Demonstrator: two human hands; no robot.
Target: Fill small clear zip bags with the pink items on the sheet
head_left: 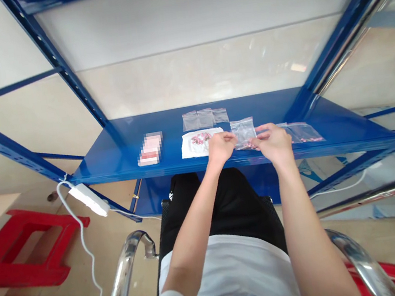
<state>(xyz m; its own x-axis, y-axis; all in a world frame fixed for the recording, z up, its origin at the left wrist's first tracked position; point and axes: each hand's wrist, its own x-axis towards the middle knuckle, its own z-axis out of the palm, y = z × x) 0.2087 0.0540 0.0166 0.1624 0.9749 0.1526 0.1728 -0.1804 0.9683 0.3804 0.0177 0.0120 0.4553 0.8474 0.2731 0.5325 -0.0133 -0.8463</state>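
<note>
A clear zip bag (243,131) with a few small pink pieces at its bottom is between my two hands, over the blue shelf. My left hand (221,146) pinches the bag's lower left edge. On the lower right side, the fingers of my right hand (273,142) close on the same bag. Left of it lies a white cloth or paper (189,146) bearing a cluster of small pink and dark pieces (201,139). More clear bags with pink pieces (305,133) rest just right of my right hand. Several flat clear bags (198,119) lie behind the white sheet.
The blue metal shelf (115,151) has uprights on both sides and a wall behind. A blurred pink and white item (150,149) lies at the left. A white power strip (89,200) hangs by the left post, above a red stool (26,247). Chair armrests (125,269) flank me.
</note>
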